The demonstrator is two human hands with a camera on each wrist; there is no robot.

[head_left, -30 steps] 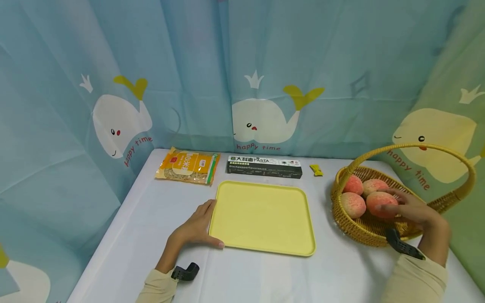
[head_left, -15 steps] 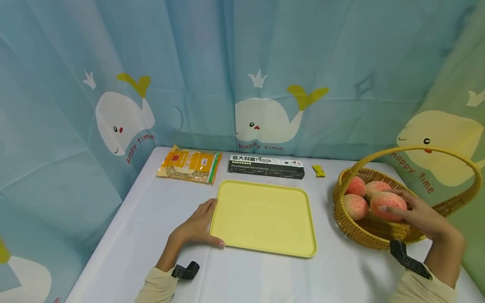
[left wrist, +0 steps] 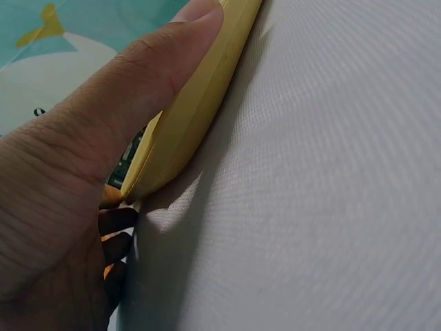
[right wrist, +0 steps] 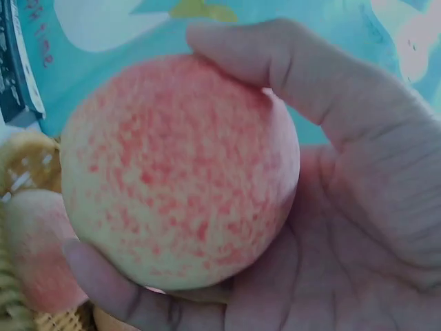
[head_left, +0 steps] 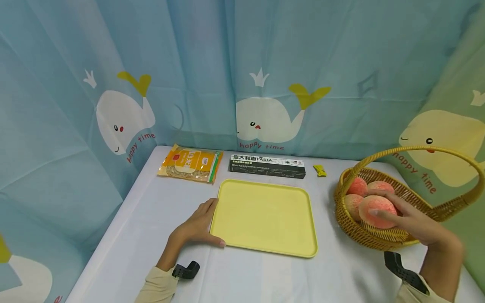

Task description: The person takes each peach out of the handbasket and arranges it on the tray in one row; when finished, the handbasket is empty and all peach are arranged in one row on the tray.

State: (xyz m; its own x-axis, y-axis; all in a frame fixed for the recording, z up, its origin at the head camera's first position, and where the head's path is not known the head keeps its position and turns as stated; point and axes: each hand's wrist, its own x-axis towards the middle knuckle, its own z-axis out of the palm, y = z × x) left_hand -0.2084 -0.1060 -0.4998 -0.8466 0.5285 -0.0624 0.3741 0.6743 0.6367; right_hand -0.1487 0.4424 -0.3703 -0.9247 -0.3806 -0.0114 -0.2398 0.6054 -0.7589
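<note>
My right hand [head_left: 411, 219] grips a round pink-and-cream peach [head_left: 377, 211] over the wicker basket [head_left: 358, 233]. In the right wrist view, the thumb lies across one side of this peach [right wrist: 179, 172] and fingers curve around the other. Several similar peaches lie in the basket; one peach [head_left: 380, 186] sits just behind the held one, partly covered by the fingers. At the left, my left hand [head_left: 197, 225] rests against a corner of the yellow tray [head_left: 265, 216]. Its thumb touches the near rim and its extended fingers lie along the left edge, as the left wrist view partly shows.
Behind the tray lie an orange bag of grain [head_left: 191, 164] and a black-and-white pasta box [head_left: 267, 166]. A small yellow wrapped packet [head_left: 319, 170] is between box and basket. The basket's tall handle [head_left: 428, 148] arches above it. A blue whale-print curtain [head_left: 204, 84] encloses the white table.
My right hand has raised the peach from among the others, then shifted it slightly left over the basket. The left hand keeps its place at the tray.
</note>
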